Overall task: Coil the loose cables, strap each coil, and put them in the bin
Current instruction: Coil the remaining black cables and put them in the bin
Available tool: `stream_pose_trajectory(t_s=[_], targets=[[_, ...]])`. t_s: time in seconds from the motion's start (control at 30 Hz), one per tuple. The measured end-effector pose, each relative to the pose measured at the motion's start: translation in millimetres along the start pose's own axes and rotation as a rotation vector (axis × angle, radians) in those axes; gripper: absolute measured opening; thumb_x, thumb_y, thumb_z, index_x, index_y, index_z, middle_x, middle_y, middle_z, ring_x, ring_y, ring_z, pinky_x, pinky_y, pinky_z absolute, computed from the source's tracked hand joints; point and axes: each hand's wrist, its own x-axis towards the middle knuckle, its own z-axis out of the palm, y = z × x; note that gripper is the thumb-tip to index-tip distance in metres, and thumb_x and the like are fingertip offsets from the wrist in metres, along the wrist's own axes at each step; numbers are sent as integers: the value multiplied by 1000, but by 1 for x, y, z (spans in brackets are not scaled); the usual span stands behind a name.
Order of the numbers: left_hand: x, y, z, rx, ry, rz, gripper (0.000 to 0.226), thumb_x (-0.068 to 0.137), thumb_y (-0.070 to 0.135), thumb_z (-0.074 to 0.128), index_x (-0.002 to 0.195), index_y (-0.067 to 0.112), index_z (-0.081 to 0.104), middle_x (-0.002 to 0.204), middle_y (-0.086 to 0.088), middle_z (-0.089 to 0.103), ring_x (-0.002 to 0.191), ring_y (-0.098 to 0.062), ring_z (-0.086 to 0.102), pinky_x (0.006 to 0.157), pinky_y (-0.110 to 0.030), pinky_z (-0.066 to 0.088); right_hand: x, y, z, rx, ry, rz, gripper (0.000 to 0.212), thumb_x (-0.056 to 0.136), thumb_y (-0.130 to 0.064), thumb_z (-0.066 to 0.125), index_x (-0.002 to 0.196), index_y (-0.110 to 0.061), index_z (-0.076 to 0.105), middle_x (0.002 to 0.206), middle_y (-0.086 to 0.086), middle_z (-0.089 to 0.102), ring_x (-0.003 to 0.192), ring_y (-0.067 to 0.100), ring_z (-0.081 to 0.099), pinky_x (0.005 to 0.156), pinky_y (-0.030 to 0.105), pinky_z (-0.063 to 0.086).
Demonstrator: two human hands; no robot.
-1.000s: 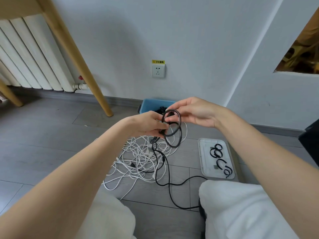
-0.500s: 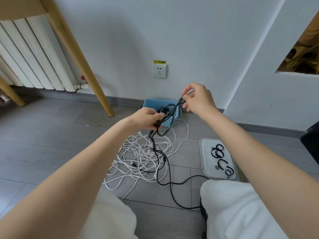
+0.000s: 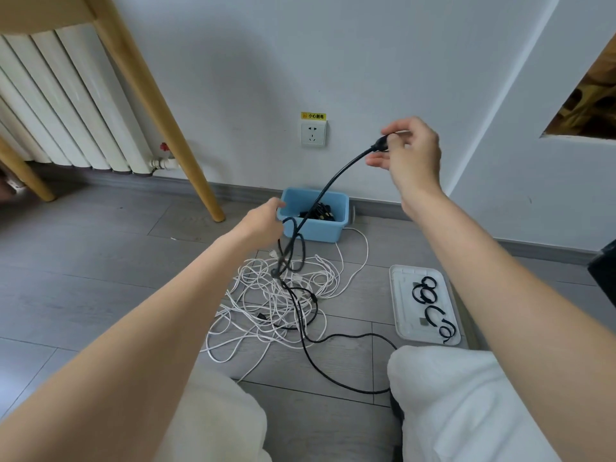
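Black cable runs on a long diagonal, from the raised right hand at upper right down-left to the left hand. Plug end points up and to the right.

Right hand: thumb and forefinger pinch the cable's plug end, other fingers loosely spread, held in front of the wall beside the socket.

Left hand: lower, just in front of the blue bin, fingers curled around a few small black loops hanging below it. Hands well apart.

Below the loops the cable drops into the pile of white cables on the floor, then trails toward the person's right knee.

Bin sits against the wall with dark cables inside. White tray to the right holds black straps.
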Motion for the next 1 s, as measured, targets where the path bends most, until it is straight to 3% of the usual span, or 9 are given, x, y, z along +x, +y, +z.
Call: stream_pose_trajectory(t_s=[0.07,0.17,0.3,0.43,0.53,0.63,0.73,0.83,1.0], targets=[[-3,19,-4,-368,30,83,32,100,14,37,130,16,49,126,-3,57,111,-20,57,91,-31,44,-4,0,5,-7,-105,34,31,93,2,37,76,-19,54,77,1,55,52,15,65,73,33,58],[-9,48,-7,-798,-56,153,31,102,25,32,97,17,62,98,3,66,92,-12,63,90,-27,43,-10,3,9,-34,-294,98,30,92,2,41,76,-18,57,78,7,57,55,18,66,71,29,58],[-11,56,0,-929,-225,215,35,103,29,32,85,13,58,71,0,56,63,-10,55,74,-19,49,-16,-2,8,118,-474,147,28,93,6,40,81,-12,59,81,15,56,51,15,63,62,22,57],[-15,59,-1,-890,-363,245,40,103,34,30,77,16,54,55,9,37,49,-8,28,51,-18,30,-18,-2,4,279,-494,193,21,94,2,44,86,-11,58,77,12,57,49,12,60,53,19,49],[-21,62,-3,-933,-415,215,37,103,32,31,73,16,48,52,10,30,46,-7,22,44,-16,25,-18,1,5,128,-500,184,12,93,-5,51,86,-14,57,70,7,59,48,10,57,52,19,43],[-21,64,-4,-1056,-365,162,36,103,31,31,71,19,42,47,12,26,40,-4,20,38,-15,17,-23,4,6,54,-584,252,9,96,-19,49,98,-17,58,75,3,63,62,12,62,63,22,44],[-16,65,-17,-1376,-212,163,37,103,35,29,71,18,41,42,12,28,33,-1,19,32,-13,16,-34,10,9,71,-925,386,24,98,-28,43,114,-14,55,92,4,65,81,19,65,75,23,45],[-17,64,-21,-1513,-180,197,38,102,39,29,75,17,47,42,10,36,31,0,25,29,-11,19,-41,16,8,-115,-1173,253,15,97,-14,45,101,-13,60,97,-3,64,82,10,63,83,20,47],[-24,70,-16,-1579,-260,221,38,102,38,29,83,17,53,48,10,46,29,0,30,28,-9,20,-40,21,2,-335,-1333,184,31,98,-30,41,89,-13,65,98,0,67,103,15,59,107,34,34]])
